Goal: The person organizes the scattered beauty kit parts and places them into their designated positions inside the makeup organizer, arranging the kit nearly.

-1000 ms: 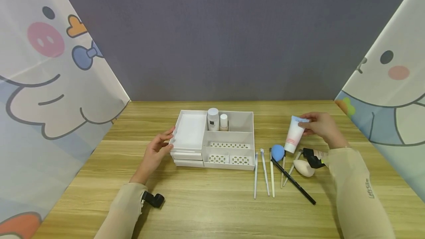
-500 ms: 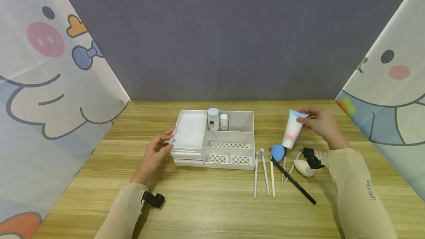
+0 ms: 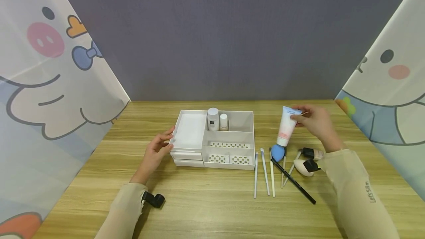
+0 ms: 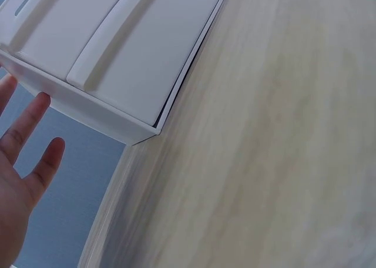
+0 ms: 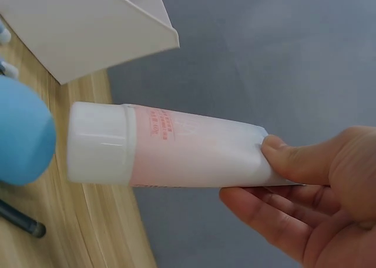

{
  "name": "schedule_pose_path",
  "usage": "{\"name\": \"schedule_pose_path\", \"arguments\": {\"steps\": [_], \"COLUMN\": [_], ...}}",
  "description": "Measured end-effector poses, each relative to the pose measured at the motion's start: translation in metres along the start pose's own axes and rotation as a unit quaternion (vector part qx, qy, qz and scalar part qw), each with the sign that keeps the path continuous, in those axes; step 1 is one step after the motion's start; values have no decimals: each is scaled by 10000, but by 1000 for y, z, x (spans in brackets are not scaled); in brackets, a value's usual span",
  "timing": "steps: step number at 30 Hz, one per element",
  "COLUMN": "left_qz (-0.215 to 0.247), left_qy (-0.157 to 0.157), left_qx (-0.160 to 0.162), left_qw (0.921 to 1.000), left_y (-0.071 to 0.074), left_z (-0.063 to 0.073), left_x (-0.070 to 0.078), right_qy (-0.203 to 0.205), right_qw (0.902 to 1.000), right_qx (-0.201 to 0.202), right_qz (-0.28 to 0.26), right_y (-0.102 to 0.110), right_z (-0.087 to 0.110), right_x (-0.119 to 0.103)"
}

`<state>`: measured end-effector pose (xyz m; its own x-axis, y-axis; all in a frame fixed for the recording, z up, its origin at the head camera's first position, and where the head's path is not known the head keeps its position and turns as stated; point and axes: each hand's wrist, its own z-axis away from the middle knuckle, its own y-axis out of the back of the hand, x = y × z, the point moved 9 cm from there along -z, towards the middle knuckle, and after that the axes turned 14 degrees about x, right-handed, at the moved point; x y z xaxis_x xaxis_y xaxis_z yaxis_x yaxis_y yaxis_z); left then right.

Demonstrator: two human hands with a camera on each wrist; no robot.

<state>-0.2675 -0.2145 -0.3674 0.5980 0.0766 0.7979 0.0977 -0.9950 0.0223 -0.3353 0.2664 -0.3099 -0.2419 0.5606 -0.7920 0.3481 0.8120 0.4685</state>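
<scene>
My right hand [image 3: 316, 124] pinches a squeeze tube [image 3: 286, 127] by its flat pale-blue end, thumb on one face and fingers on the other. The tube fades from blue to pink, and its white cap points down, close above a blue makeup sponge [image 3: 277, 152]. In the right wrist view, the tube [image 5: 182, 153] lies across the picture with small pink print on it. My left hand [image 3: 156, 154] has its fingertips at the left side of a white desktop organizer [image 3: 189, 132]. Seen from the left wrist, the fingers are spread beside the drawer fronts [image 4: 141, 50].
A white bottle [image 3: 213, 120] and a smaller bottle [image 3: 224, 122] stand in the organizer's back compartment. Right of it lie several makeup brushes [image 3: 265, 172], a black pencil-like stick [image 3: 295, 183], a pale sponge [image 3: 303, 168] and a black-capped bottle [image 3: 313, 153].
My right hand has moved the tube up and to the left, from beside the blue sponge to just above it. The left hand and the organizer have stayed in place.
</scene>
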Motion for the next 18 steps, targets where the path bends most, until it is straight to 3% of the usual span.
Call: {"name": "schedule_pose_path", "arguments": {"steps": [18], "left_qz": [3], "left_qy": [-18], "left_qx": [-6], "left_qw": [10000], "left_y": [0], "left_z": [0], "left_x": [-1], "right_qy": [691], "right_qw": [9967], "right_qx": [416], "right_qz": [-70], "right_y": [-8], "right_z": [8], "right_x": [-35]}}
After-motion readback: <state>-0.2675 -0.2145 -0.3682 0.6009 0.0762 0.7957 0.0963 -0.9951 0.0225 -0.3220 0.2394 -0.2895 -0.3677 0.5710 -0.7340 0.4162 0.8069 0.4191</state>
